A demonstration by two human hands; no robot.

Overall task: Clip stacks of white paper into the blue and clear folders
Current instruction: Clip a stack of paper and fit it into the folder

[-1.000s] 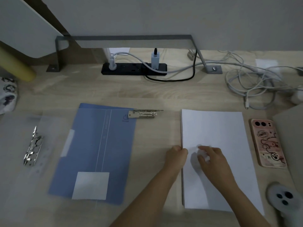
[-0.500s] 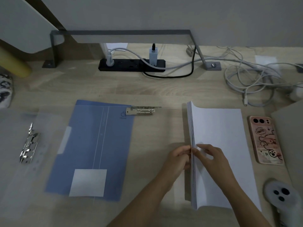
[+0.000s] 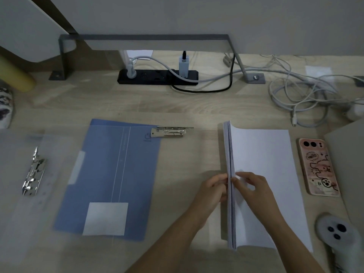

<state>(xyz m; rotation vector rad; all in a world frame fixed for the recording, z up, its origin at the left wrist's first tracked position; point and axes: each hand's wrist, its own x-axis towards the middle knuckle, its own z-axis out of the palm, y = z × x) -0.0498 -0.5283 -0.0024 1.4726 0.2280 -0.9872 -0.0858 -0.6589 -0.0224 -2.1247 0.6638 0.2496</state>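
Note:
A stack of white paper [image 3: 264, 170] lies right of centre on the wooden desk, its left edge lifted up into a thick wad. My left hand [image 3: 213, 191] and my right hand [image 3: 251, 187] pinch that raised edge from either side. A blue folder [image 3: 116, 174] lies flat left of centre with a white label near its lower edge. A metal clip [image 3: 170, 132] rests at the blue folder's top right corner. Further left lies a clear folder [image 3: 17, 203] with a silver clip [image 3: 33, 173] on it.
A pink phone [image 3: 318, 166] lies right of the paper. A white controller [image 3: 338, 233] sits at the lower right. At the back stand a black power strip [image 3: 157, 76], tangled white cables [image 3: 303, 95] and a grey metal stand [image 3: 145, 38].
The left edge of the paper stack has been lifted off the desk. Both hands moved from resting on the flat stack to pinching the raised edge.

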